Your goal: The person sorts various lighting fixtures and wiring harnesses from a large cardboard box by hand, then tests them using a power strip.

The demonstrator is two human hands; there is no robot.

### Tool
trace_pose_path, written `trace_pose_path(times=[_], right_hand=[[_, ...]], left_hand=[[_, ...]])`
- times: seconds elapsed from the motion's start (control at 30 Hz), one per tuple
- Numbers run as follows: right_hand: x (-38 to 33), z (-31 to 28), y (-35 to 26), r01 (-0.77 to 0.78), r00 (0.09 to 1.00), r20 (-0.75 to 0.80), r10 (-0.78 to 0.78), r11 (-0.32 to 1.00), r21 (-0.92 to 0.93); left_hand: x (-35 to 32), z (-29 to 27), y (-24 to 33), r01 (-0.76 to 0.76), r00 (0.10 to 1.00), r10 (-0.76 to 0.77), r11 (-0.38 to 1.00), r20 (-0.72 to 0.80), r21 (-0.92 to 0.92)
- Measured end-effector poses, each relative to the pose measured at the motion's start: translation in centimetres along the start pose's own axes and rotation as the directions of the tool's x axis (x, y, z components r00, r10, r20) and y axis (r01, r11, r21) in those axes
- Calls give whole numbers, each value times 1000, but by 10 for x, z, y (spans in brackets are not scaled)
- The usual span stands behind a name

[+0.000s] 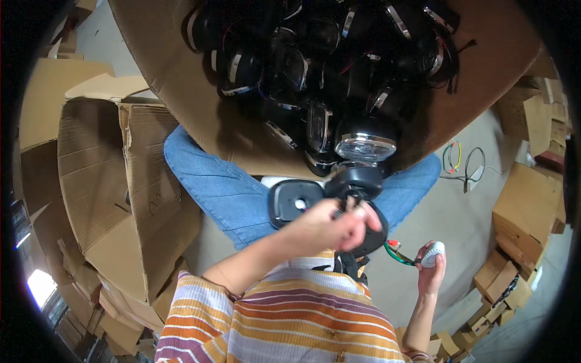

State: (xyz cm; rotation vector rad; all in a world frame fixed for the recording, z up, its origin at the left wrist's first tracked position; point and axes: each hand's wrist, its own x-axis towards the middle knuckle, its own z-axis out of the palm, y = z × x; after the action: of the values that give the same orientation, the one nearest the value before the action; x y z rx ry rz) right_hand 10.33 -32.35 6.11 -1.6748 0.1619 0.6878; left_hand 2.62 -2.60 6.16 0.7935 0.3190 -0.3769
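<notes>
My left hand [348, 227] is closed, slightly blurred, over a group of black lamp parts in my lap; what its fingers grip is hidden. Just beyond it a round black lamp housing [357, 179] stands tilted, and a black disc-shaped base [370, 233] shows partly below the fingers. Left of these lies a black squarish housing [295, 204] with a pale round spot at its middle. My right hand [430, 278], out to the right, closes around a white rounded object [433, 251] with a ridged edge. Green wires [396, 256] with a red connector run from near the black base toward that hand.
A big open cardboard box [478, 78] before me holds many black lamps with chrome rims; a clear-lensed lamp [365, 147] lies near its close edge. Empty cardboard boxes [97, 181] stand left, more cartons [523, 212] right. Loose cables [466, 175] lie on the floor.
</notes>
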Motion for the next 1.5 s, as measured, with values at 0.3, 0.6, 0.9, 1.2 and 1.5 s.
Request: trace_pose_path(times=[0.3,0.6,0.9,1.2,1.5], right_hand=[[7,21,-1,-10,995,96,8,1000,22],[8,34,0,-15,992,125,16,1000,-8],[11,43,0,-39,991,126,41,999,-19],[15,55,-2,-55,974,214,71,995,-81],[16,56,-1,-84,963,245,114,988,-129]], left_hand=[[23,-137,-7,-554,573,318,829,-755,-72],[85,-237,-26,-309,509,124,950,-852,-47],[45,-196,-14,-366,597,408,905,-691,218],[27,-149,-6,-280,548,518,854,-657,439],[20,-148,-5,-148,764,617,450,-187,881]])
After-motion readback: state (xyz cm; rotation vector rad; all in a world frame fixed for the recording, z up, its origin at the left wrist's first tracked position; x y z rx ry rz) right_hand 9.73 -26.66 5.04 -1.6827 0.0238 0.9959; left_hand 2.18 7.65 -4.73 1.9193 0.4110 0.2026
